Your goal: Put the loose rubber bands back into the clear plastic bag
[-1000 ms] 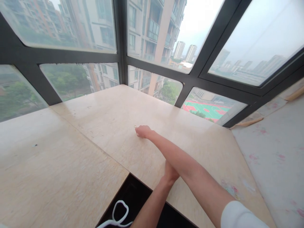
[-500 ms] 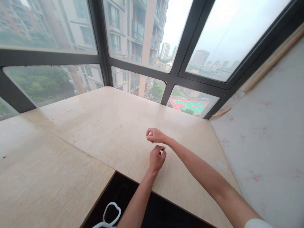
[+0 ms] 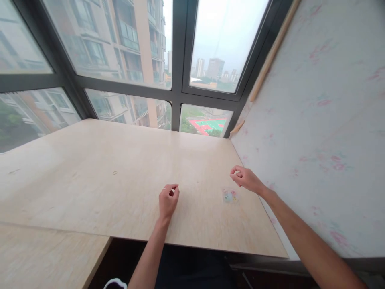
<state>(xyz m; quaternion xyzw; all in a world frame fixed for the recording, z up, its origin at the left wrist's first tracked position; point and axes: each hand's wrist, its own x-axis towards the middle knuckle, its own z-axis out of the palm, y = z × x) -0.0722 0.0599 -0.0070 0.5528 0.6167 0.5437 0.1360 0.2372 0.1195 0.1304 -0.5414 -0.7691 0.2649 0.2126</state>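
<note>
Your left hand [image 3: 167,200] hovers over the board [image 3: 126,188], loosely curled, pinching a small ring [image 3: 164,188]. Your right hand [image 3: 245,179] hangs curled farther right; whether it holds anything, I cannot tell. A sticker [image 3: 230,196] lies between them, nearer the right.

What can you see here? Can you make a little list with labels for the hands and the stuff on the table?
Place: pale wooden tabletop set against big windows
Left hand: fingers curled, pinching something thin and tiny, too small to tell what
Right hand: fingers curled in, raised near the wall; nothing visible in it
On the table: small ring lying to the left, apart from both hands; small colourful sticker between the hands
Outside: tall buildings, green and red sports court
</note>
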